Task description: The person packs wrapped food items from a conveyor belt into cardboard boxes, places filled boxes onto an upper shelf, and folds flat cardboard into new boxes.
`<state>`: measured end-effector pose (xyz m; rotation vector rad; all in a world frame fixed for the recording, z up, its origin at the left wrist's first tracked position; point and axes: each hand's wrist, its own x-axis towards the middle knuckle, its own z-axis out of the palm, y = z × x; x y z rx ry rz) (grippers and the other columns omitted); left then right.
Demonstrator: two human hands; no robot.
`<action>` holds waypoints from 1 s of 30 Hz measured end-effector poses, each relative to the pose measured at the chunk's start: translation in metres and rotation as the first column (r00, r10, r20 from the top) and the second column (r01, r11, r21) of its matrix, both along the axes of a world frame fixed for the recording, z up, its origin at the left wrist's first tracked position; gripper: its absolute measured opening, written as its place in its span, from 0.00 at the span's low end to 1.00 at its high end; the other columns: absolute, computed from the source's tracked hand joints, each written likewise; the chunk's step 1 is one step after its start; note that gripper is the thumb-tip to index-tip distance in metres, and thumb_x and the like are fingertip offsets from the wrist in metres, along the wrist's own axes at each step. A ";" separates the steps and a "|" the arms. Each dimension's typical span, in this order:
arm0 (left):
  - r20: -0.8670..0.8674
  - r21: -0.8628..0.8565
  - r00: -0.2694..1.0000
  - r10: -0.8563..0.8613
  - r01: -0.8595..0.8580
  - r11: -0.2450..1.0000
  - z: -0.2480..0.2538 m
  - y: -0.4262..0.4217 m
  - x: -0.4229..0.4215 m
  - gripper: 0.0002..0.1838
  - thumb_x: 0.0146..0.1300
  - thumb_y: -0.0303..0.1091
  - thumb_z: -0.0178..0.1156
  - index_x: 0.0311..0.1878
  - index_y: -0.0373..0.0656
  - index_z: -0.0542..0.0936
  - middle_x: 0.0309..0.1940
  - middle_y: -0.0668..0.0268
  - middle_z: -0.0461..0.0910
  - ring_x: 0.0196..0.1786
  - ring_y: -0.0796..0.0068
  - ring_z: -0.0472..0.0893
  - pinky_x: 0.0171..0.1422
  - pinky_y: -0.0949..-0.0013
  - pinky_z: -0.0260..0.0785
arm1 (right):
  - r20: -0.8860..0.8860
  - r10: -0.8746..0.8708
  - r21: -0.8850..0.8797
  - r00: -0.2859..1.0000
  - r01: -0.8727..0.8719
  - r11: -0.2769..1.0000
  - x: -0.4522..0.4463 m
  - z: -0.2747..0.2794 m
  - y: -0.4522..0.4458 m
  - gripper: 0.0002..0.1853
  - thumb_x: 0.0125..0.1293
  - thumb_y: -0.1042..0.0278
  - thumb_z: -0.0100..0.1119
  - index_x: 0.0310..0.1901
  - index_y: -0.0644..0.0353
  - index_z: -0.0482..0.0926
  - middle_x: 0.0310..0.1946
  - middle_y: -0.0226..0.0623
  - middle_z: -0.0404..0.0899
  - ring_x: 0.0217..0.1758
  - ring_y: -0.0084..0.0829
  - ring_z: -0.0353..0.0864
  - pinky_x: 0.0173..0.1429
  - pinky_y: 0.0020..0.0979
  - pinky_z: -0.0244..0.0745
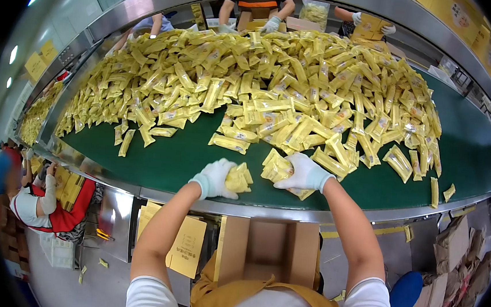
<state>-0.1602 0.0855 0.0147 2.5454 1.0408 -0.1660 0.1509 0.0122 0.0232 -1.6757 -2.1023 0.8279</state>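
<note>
Over the near edge of the green belt (186,175), my left hand (216,178) in a white glove is closed round a few yellow packets (239,178). My right hand (304,173), also gloved, grips several yellow packets (277,166) to the right, with a gap between the two hands. Just beyond them lies a large heap of yellow packets (272,106) spread along the belt. An open, empty-looking cardboard box (270,243) stands below the belt's edge, in front of my body.
Across the belt, co-workers' gloved hands (272,24) and arms reach at the heap. At the left, a person in a red apron (74,200) handles boxes. Flattened cartons (188,238), a blue stool (405,294) and crumpled cardboard (451,245) are near me.
</note>
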 end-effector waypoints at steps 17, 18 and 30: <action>-0.287 0.034 0.956 -0.053 0.065 0.997 0.014 0.073 0.023 0.56 0.34 0.58 0.80 0.69 0.44 0.71 0.68 0.54 0.65 0.66 0.43 0.71 0.74 0.54 0.65 | 0.314 0.290 -0.007 0.904 -0.303 0.953 0.011 -0.011 -0.043 0.46 0.40 0.35 0.74 0.56 0.66 0.81 0.59 0.53 0.74 0.63 0.50 0.72 0.69 0.40 0.69; -0.278 -0.006 0.960 -0.043 0.043 0.999 0.016 0.070 0.023 0.56 0.34 0.58 0.80 0.69 0.44 0.71 0.68 0.53 0.65 0.66 0.43 0.71 0.73 0.54 0.65 | 0.271 0.244 -0.062 0.931 -0.236 0.970 0.014 -0.005 -0.048 0.47 0.39 0.34 0.73 0.58 0.64 0.81 0.60 0.54 0.73 0.63 0.50 0.71 0.69 0.40 0.68; -0.182 0.176 0.977 0.111 -0.079 0.981 0.003 0.012 0.020 0.53 0.39 0.67 0.73 0.66 0.43 0.72 0.60 0.51 0.72 0.66 0.52 0.72 0.72 0.45 0.59 | 0.551 -0.006 0.116 0.834 -0.070 0.991 0.011 0.008 -0.067 0.43 0.43 0.35 0.72 0.57 0.58 0.79 0.58 0.55 0.71 0.67 0.57 0.65 0.79 0.56 0.46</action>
